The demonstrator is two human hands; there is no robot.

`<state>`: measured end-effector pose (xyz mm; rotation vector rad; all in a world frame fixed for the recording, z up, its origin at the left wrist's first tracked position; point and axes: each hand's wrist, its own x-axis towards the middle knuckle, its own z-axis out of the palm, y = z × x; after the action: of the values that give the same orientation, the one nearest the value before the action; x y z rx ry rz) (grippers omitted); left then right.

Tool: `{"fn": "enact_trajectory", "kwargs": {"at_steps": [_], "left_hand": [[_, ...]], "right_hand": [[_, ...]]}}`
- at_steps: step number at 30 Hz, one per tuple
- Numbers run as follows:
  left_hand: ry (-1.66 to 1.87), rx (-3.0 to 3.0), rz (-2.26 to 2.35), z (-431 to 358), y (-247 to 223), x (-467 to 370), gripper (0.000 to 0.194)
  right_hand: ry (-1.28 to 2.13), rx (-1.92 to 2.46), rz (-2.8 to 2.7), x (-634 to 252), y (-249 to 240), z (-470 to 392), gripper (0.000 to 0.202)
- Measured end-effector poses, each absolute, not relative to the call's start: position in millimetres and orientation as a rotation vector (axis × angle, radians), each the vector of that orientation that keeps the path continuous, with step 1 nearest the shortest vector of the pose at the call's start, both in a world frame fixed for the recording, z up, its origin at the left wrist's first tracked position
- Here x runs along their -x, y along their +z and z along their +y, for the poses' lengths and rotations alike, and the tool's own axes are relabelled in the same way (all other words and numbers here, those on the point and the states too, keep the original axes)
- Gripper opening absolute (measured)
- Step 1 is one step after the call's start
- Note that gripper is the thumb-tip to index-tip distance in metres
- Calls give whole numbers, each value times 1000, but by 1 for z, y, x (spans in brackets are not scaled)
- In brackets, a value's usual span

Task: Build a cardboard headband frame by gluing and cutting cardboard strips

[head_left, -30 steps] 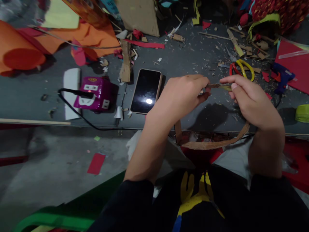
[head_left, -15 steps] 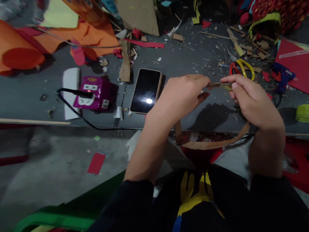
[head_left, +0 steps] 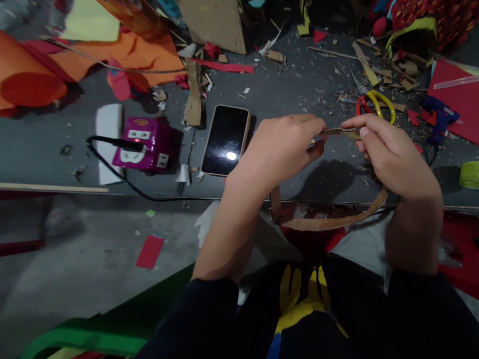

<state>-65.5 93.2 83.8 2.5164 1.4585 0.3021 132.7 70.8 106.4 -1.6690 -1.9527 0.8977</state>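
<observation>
two hands, one cardboard strip (head_left: 322, 224): fingers of left hand (head_left: 279, 147) and right hand (head_left: 387, 152) pinch it above the surface (head_left: 288, 92), its bend hanging at the near edge. one phone (head_left: 226, 140) beside the left wrist, one purple power socket (head_left: 151, 149) farther left; one pair of scissors (head_left: 391, 107) and one blue glue gun (head_left: 438, 122) near the right hand.

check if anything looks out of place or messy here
Yes. A red paper piece lies on the floor, odd since the other craft paper is on the table. Cardboard scraps also litter the tabletop near the scissors, which looks untidy.
</observation>
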Motion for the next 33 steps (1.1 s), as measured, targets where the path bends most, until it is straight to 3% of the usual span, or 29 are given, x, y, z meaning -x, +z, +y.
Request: {"fn": "enact_trajectory", "kwargs": {"at_steps": [16,33], "left_hand": [[324,-2495,1433,93,88,64,16],[304,-2522,1439,93,86,67,24]], "right_hand": [[908,1645,-1970,-133,106,70,36],[882,1651,-1974,-132,106,71,34]]}}
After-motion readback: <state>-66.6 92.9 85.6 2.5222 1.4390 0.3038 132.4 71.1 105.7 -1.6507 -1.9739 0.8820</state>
